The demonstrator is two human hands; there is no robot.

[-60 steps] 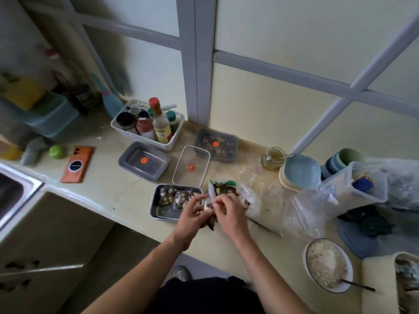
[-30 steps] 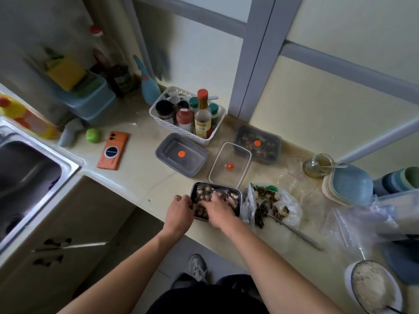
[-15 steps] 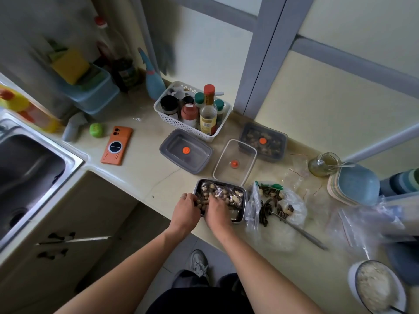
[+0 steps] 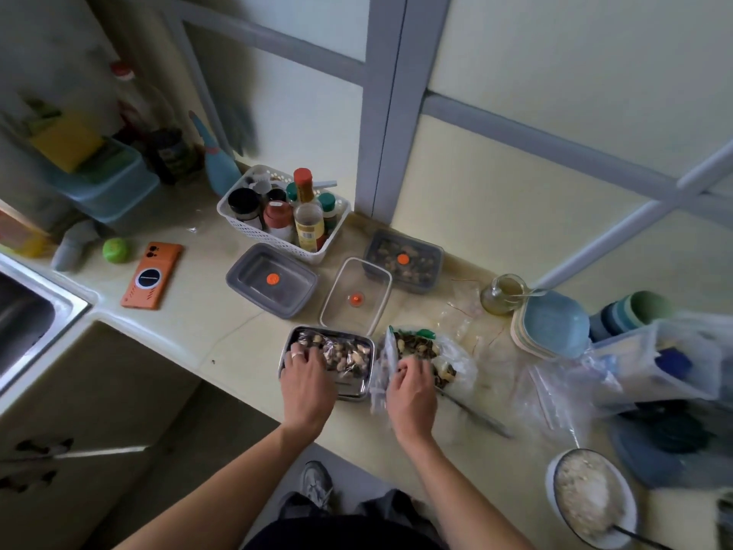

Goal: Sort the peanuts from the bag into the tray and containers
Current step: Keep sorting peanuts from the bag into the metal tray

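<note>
Steel tray [image 4: 353, 391], one, sitting under left hand [image 4: 306, 381]; fingers resting relaxed on peanuts [image 4: 346, 357]. Right hand [image 4: 410, 393] fingers curling inside one plastic bag [image 4: 458, 367], grip indiscernible. Two grey containers [image 4: 246, 276], one clear container [image 4: 375, 285] beyond fingertips.

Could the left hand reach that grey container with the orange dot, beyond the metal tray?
Probably yes. The left hand is over the metal tray, and the grey container sits just beyond it, uncovered, with only bare counter between them.

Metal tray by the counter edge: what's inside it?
A heap of peanuts fills the far part of the tray, with bare metal near the front. The left hand rests over the left side, so what lies beneath it is hidden.
</note>
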